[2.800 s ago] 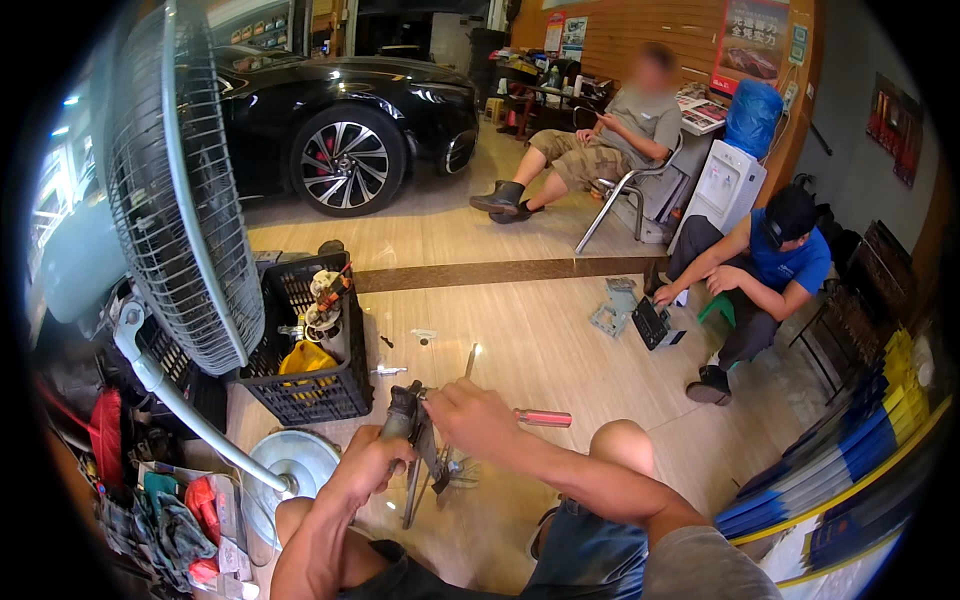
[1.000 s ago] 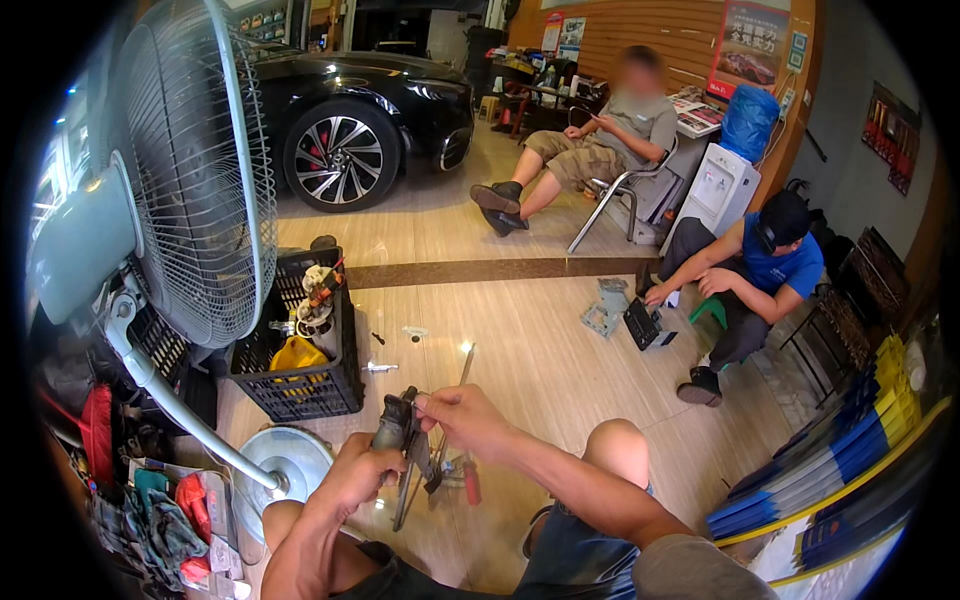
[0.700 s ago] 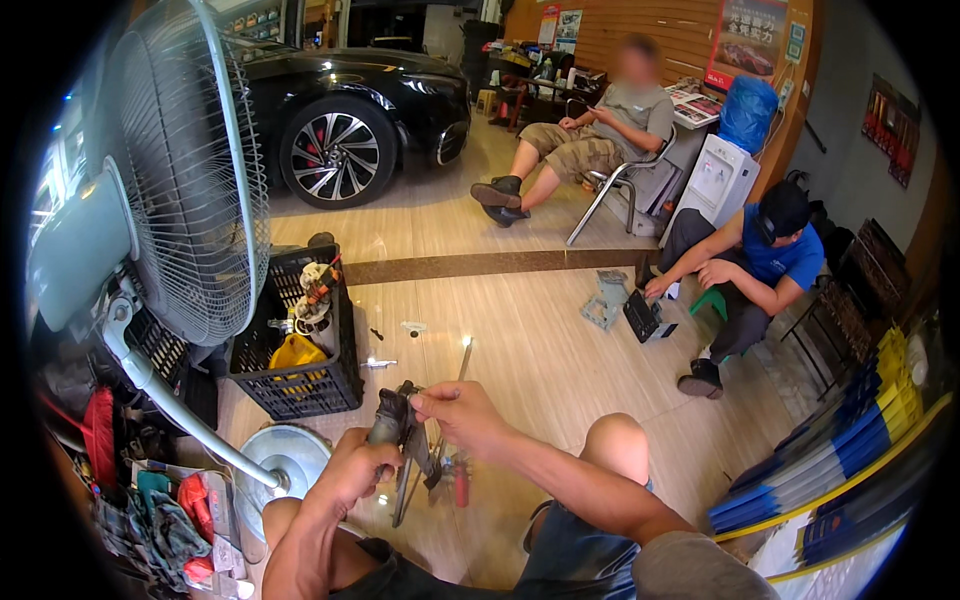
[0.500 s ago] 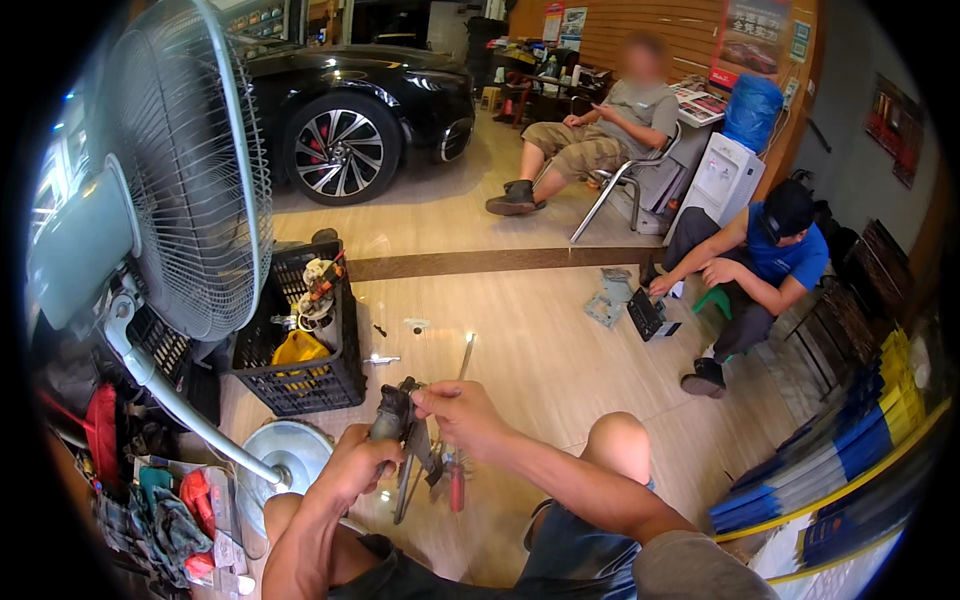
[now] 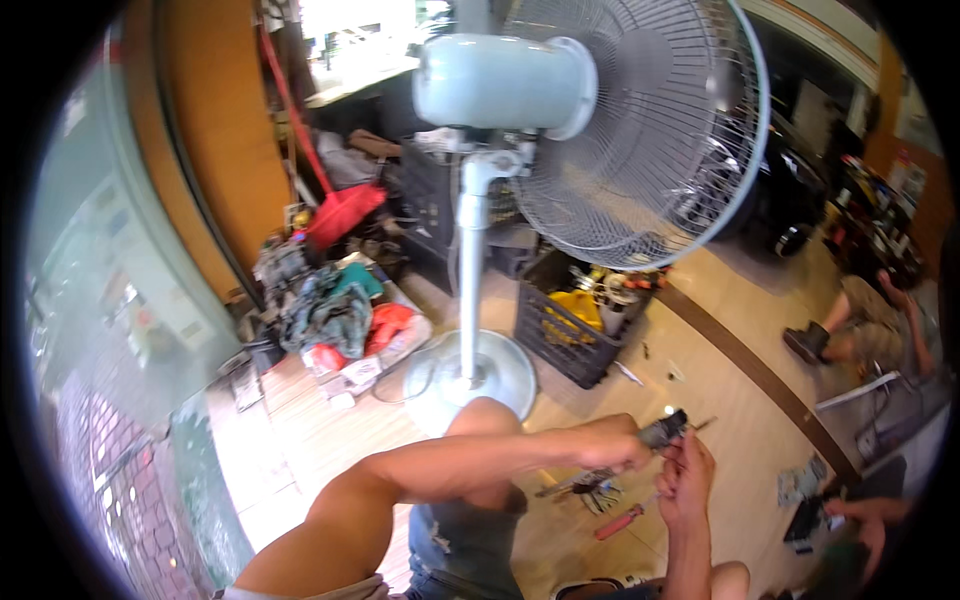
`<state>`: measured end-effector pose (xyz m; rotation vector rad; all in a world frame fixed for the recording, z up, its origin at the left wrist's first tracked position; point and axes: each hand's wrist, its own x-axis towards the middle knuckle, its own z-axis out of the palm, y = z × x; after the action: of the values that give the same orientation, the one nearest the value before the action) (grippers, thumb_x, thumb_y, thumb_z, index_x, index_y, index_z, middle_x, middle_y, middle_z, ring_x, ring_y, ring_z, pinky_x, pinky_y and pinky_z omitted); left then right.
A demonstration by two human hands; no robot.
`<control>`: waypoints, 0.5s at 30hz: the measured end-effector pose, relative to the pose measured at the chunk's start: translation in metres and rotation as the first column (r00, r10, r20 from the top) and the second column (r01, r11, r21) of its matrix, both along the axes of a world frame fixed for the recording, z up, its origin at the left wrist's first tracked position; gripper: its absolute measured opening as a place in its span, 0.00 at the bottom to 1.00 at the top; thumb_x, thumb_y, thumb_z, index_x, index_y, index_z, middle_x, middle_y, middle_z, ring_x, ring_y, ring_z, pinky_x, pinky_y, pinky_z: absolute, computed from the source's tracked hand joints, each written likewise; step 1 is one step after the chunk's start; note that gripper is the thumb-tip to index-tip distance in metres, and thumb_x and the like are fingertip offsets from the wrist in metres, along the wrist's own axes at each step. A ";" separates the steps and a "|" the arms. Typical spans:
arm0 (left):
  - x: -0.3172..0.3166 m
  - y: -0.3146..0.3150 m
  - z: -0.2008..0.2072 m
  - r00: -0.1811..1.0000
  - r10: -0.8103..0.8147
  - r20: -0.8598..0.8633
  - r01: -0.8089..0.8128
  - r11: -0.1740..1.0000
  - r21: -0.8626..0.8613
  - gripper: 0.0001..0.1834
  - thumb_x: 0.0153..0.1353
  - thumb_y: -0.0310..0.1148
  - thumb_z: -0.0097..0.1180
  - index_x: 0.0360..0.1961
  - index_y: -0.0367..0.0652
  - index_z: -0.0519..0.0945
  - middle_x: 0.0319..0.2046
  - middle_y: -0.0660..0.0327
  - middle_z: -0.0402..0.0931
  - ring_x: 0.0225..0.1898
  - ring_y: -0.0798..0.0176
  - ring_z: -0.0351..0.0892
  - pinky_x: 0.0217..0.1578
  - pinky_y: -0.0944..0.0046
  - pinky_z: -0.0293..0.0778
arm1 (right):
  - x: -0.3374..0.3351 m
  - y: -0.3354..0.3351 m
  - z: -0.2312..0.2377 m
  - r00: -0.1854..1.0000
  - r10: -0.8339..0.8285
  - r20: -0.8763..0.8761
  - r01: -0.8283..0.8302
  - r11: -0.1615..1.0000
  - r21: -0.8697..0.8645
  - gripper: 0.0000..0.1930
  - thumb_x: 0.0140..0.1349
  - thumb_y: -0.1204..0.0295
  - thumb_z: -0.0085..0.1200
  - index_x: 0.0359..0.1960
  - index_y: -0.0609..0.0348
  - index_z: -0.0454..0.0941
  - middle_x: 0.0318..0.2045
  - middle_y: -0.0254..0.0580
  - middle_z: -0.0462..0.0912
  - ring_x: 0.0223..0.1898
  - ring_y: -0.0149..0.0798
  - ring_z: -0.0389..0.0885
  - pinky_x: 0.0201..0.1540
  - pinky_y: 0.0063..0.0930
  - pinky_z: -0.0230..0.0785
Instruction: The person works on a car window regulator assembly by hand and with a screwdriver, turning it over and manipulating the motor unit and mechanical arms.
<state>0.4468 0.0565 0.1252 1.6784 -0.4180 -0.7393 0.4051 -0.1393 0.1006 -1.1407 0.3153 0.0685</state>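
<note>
Left hand (image 5: 615, 443) first: its grip is clamped firmly on a dark cylindrical part (image 5: 662, 431), fingers wrapped right around the near-left end, the forearm reaching across from the left above the bent knee (image 5: 483, 418). And here's the right hand (image 5: 688, 478), up from the near side, fingers bent and bunched against the part's far-right end; whether that grip pinches some small piece, I cannot tell, it's too blurred. A thin rod (image 5: 707, 423) pokes out just beyond those fingers, to the right.

So the part is up in the air between the two hands, above the pale floor (image 5: 740, 455). Down below, just left of the right wrist, lies a screwdriver with a red handle (image 5: 620, 522), and a little farther off, a cluster of small metal pieces (image 5: 600, 493) on the floor.

Farther out, a black crate (image 5: 562, 340) carries something yellow (image 5: 576, 309), with the pale blue fan (image 5: 505, 85) standing just left of it. Left again, a heap of cloth (image 5: 335, 312). Over on the right, a co-worker's hand (image 5: 850, 508) reaches to a black box (image 5: 803, 523), and pale metal plates (image 5: 798, 484) lie just beyond.
</note>
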 end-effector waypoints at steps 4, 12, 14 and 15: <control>0.000 -0.001 -0.006 0.999 0.000 -0.037 0.000 1.000 -0.010 0.14 0.46 0.38 0.57 0.18 0.36 0.75 0.16 0.61 0.72 0.18 0.68 0.68 0.20 0.63 0.61 | 0.002 -0.001 0.004 0.999 0.015 0.039 -0.011 0.996 -0.092 0.14 0.69 0.61 0.56 0.30 0.56 0.75 0.22 0.31 0.76 0.10 0.19 0.55 0.10 0.16 0.43; -0.012 0.004 0.003 0.997 -0.020 -0.077 0.021 1.000 0.008 0.15 0.46 0.39 0.58 0.18 0.35 0.75 0.16 0.61 0.72 0.18 0.67 0.69 0.22 0.62 0.63 | -0.013 0.001 0.005 0.998 -0.037 0.044 0.041 0.995 -0.091 0.12 0.67 0.65 0.58 0.29 0.58 0.75 0.20 0.28 0.73 0.10 0.19 0.54 0.10 0.18 0.43; -0.009 0.000 -0.001 1.000 0.007 0.001 -0.007 1.000 0.020 0.15 0.47 0.38 0.57 0.18 0.34 0.75 0.16 0.60 0.72 0.19 0.67 0.68 0.22 0.61 0.63 | -0.015 0.000 0.007 0.995 -0.085 0.048 0.089 0.992 -0.089 0.11 0.66 0.66 0.57 0.28 0.60 0.75 0.18 0.27 0.70 0.11 0.19 0.54 0.11 0.19 0.42; -0.006 -0.002 -0.004 1.000 -0.017 -0.019 0.017 1.000 0.017 0.15 0.47 0.38 0.57 0.18 0.34 0.75 0.16 0.60 0.72 0.19 0.67 0.68 0.22 0.61 0.63 | -0.013 -0.005 -0.001 0.992 -0.105 0.065 0.113 0.985 -0.131 0.11 0.67 0.66 0.56 0.28 0.58 0.75 0.18 0.25 0.70 0.11 0.19 0.55 0.11 0.20 0.43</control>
<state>0.4406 0.0544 0.1207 1.6844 -0.4145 -0.7722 0.3922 -0.1440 0.0996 -1.2550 0.3347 -0.0835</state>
